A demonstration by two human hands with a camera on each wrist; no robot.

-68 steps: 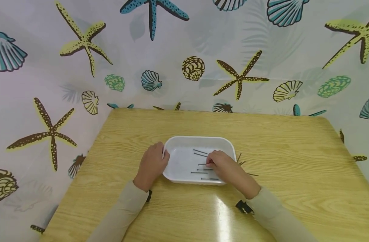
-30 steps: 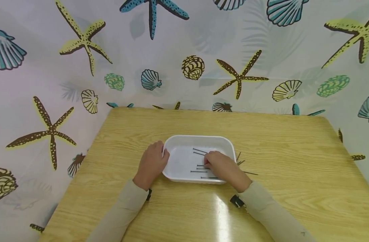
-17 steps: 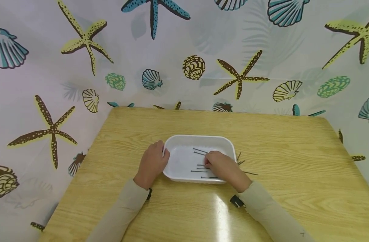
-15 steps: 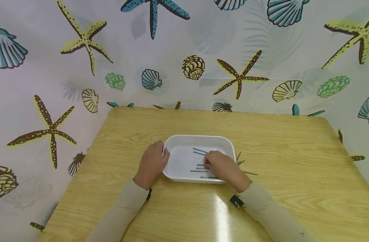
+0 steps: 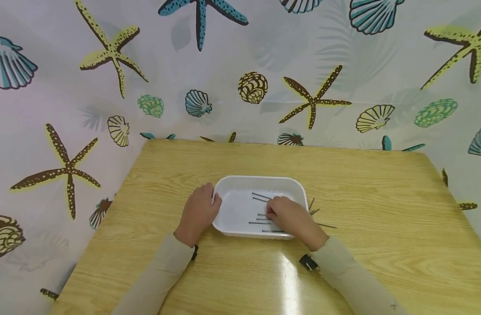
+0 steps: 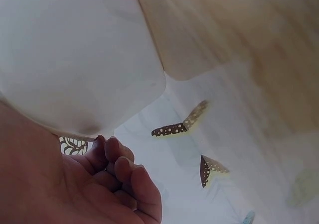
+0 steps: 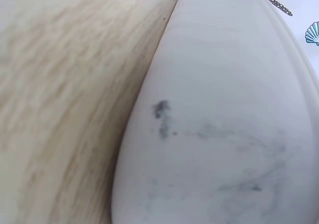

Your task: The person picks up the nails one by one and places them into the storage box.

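In the head view a white plastic tray (image 5: 232,234) stands on the wooden table. My left hand (image 5: 198,210) grips its left end, thumb over the rim; the left wrist view shows curled fingers (image 6: 137,181) by the tray's edge (image 6: 124,92). Several long thin nails lie lengthwise in the tray, among them a front nail (image 5: 272,231) and a back nail (image 5: 261,195), heads to the left. My right hand (image 5: 289,216) reaches over the right end, pinching a nail (image 5: 261,214) with its fingertips. The nail's far end is hidden under the hand.
Several more thin nails lie on the table (image 5: 362,183) just right of the tray, one nail (image 5: 328,225) pointing outward. A shell-patterned cloth (image 5: 224,118) hangs behind the table. The right wrist view is filled by the tray's outer wall (image 7: 219,84).
Since the oldest frame my right hand has shifted slightly left over the tray, and its nail lies closer to the one in front. My left hand stays on the tray.
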